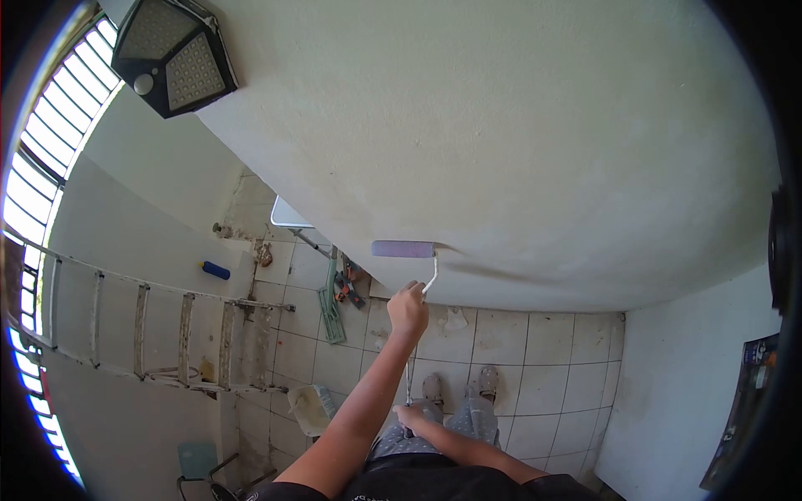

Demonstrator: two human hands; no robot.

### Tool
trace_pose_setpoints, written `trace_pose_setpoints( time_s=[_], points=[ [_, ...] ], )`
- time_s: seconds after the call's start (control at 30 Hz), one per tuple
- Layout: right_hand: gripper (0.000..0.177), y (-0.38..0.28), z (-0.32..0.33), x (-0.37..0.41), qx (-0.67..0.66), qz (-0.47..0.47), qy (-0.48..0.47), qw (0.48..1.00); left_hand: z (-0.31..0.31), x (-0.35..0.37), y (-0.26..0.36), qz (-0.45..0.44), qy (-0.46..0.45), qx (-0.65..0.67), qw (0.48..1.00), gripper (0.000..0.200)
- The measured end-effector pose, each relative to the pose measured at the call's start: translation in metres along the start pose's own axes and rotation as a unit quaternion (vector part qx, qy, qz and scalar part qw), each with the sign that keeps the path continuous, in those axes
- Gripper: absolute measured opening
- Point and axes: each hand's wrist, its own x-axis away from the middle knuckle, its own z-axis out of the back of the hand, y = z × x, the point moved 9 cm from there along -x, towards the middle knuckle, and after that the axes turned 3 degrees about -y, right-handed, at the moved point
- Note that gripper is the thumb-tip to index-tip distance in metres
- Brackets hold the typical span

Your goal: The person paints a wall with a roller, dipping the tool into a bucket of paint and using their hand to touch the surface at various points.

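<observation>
A paint roller with a pale purple sleeve lies against the off-white wall. Its white bent frame runs down to my left hand, whose fingers are wrapped round it. Below that, a thin pole continues toward my body. My right hand is closed on the pole's lower end, in front of my legs. The wall around the sleeve is smooth, with faint marks.
At the left stands a paint-spotted ladder. A solar wall lamp juts out at upper left. Tools and a green plastic piece lie on the tiled floor. A bucket stands left of my legs.
</observation>
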Motion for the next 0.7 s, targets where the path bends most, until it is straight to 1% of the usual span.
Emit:
trace_pose_setpoints(
  time_s=[0.07,0.17,0.27,0.3,0.37,0.47,0.53,0.6,0.7],
  points=[
    [0.024,0.020,-0.007,-0.002,-0.029,-0.030,-0.008,0.999,-0.016,0.008,-0.011,0.019,-0.020,-0.008,1.000,0.014],
    [0.023,0.048,-0.017,0.001,-0.072,-0.044,-0.037,0.996,-0.042,0.024,-0.028,0.063,-0.070,-0.043,0.995,0.014],
    [0.026,0.058,-0.022,0.013,-0.156,-0.032,-0.083,0.984,-0.055,0.035,-0.036,0.095,-0.082,-0.052,0.991,0.013],
    [0.027,0.058,-0.020,0.016,-0.147,-0.023,-0.087,0.985,-0.057,0.038,-0.035,0.094,-0.078,-0.041,0.992,0.013],
    [0.028,0.054,-0.013,0.026,-0.130,-0.007,-0.093,0.987,-0.037,0.044,-0.016,0.091,-0.072,-0.017,0.993,0.012],
    [0.032,0.050,0.015,0.049,-0.045,0.034,-0.012,0.998,-0.002,0.065,0.054,0.017,-0.041,0.032,0.998,0.011],
    [0.032,0.050,0.021,0.062,-0.066,0.055,-0.039,0.996,0.002,0.079,0.088,-0.009,-0.040,0.041,0.998,0.011],
    [0.034,0.058,0.026,0.047,-0.096,0.084,-0.074,0.989,0.005,0.083,0.113,-0.024,-0.037,0.049,0.998,0.011],
    [0.033,0.045,0.043,0.049,-0.061,0.103,-0.090,0.989,0.018,0.071,0.129,-0.011,-0.001,0.062,0.998,0.011]
  ],
)
